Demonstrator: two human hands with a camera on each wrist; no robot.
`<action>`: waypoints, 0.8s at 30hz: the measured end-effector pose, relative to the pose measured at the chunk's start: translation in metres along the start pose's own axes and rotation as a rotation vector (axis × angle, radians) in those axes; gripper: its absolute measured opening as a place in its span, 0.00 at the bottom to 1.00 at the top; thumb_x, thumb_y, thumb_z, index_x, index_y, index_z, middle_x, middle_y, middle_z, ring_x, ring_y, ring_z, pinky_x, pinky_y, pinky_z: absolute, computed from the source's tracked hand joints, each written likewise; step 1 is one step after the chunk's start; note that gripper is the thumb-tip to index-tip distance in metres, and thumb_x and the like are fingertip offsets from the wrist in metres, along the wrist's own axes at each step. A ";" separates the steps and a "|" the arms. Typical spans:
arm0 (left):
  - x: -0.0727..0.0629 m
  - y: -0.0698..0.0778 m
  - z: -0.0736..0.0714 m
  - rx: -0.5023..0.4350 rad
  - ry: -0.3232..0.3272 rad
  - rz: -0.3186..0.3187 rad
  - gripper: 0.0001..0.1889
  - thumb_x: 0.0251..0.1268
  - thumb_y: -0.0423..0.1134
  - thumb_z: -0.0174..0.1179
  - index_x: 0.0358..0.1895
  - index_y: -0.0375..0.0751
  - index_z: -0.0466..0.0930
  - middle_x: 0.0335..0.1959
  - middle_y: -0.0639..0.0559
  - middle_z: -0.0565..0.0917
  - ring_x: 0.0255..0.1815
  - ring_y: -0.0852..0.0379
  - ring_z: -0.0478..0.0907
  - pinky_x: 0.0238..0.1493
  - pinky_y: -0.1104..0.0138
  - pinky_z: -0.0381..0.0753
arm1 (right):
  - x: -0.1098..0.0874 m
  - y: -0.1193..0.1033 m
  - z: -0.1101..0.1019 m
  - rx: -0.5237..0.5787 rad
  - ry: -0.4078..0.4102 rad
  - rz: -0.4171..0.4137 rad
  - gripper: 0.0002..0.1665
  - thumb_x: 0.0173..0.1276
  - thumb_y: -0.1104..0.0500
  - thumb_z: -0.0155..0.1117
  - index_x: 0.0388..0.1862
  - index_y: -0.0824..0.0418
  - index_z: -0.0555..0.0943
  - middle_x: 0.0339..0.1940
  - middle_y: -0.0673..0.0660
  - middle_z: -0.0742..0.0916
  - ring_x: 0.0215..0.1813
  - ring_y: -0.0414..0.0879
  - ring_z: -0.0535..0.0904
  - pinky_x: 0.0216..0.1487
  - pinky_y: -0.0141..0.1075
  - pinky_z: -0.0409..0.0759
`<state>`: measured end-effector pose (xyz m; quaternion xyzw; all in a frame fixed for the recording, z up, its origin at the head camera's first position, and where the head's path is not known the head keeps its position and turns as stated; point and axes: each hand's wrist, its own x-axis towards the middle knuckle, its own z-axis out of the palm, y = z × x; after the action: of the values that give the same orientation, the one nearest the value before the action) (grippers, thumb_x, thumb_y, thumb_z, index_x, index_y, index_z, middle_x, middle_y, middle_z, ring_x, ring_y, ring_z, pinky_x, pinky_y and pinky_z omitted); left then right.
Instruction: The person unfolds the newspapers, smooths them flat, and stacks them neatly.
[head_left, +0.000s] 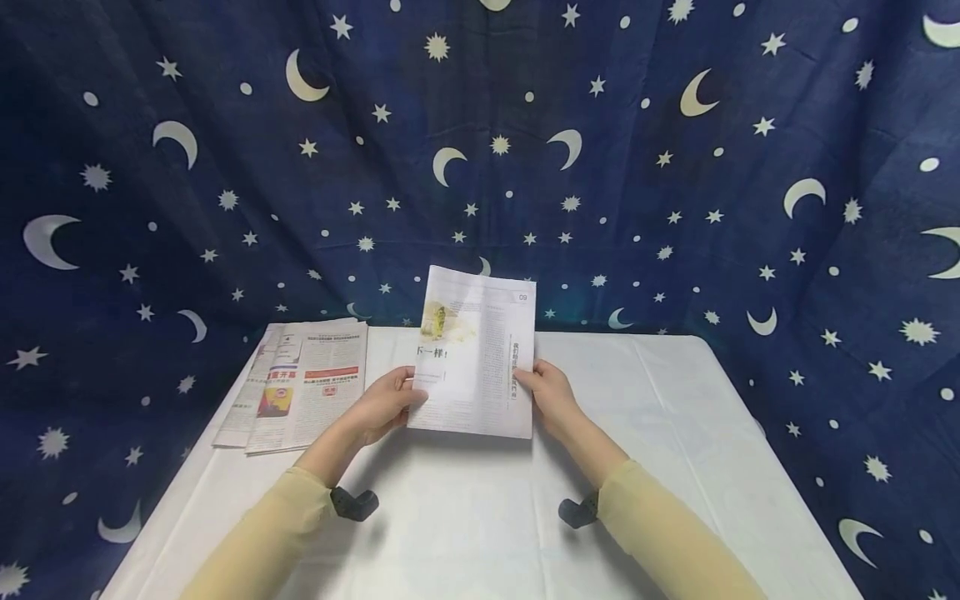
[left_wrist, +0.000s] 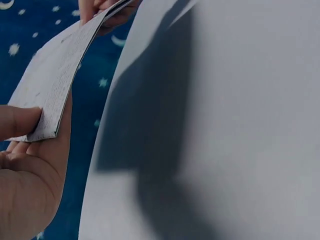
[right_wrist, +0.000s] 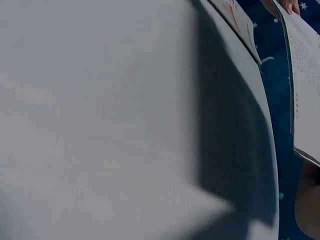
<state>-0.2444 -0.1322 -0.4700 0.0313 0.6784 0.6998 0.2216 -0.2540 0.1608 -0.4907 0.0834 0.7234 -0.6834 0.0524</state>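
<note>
A newspaper (head_left: pixel 474 367) is held up by the left hand (head_left: pixel 386 406) and right hand (head_left: pixel 553 398) above the table (head_left: pixel 660 425). Other papers (head_left: pixel 318 392) are laid at the table's far left corner.

At the lower left, the left hand (left_wrist: pixel 30 190) grips the near end of a folded paper (left_wrist: pixel 65 67) — thumb on the printed face, other fingers beneath. The right hand (left_wrist: pixel 116 20) holds its far end, partly cut off at the top. A dark shadow (left_wrist: pixel 150 115) falls across the white table (left_wrist: pixel 260 125) — blue cloth (left_wrist: pixel 90 120) with pale stars lies beyond.
</note>
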 end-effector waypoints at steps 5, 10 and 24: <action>0.009 -0.006 0.027 0.020 -0.002 -0.012 0.23 0.75 0.27 0.54 0.70 0.33 0.67 0.55 0.43 0.85 0.51 0.49 0.86 0.47 0.58 0.87 | -0.010 -0.001 -0.027 -0.101 0.066 -0.004 0.24 0.75 0.58 0.64 0.65 0.65 0.76 0.57 0.60 0.85 0.58 0.51 0.82 0.57 0.40 0.82; 0.016 -0.015 0.048 0.081 -0.045 -0.020 0.19 0.77 0.34 0.53 0.67 0.33 0.72 0.51 0.45 0.87 0.48 0.50 0.86 0.47 0.60 0.87 | -0.021 0.005 -0.054 -0.181 0.101 -0.014 0.22 0.76 0.58 0.63 0.64 0.65 0.76 0.54 0.62 0.86 0.50 0.50 0.85 0.46 0.35 0.84; 0.022 -0.051 0.106 0.275 -0.111 -0.043 0.09 0.70 0.36 0.59 0.48 0.35 0.81 0.38 0.49 0.88 0.36 0.54 0.84 0.37 0.66 0.85 | -0.047 0.036 -0.113 -0.393 0.131 0.025 0.25 0.76 0.59 0.60 0.65 0.73 0.74 0.49 0.64 0.86 0.47 0.51 0.83 0.43 0.33 0.83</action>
<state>-0.2141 -0.0257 -0.5171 0.0855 0.7550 0.5928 0.2671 -0.1965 0.2730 -0.5100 0.1248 0.8436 -0.5214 0.0292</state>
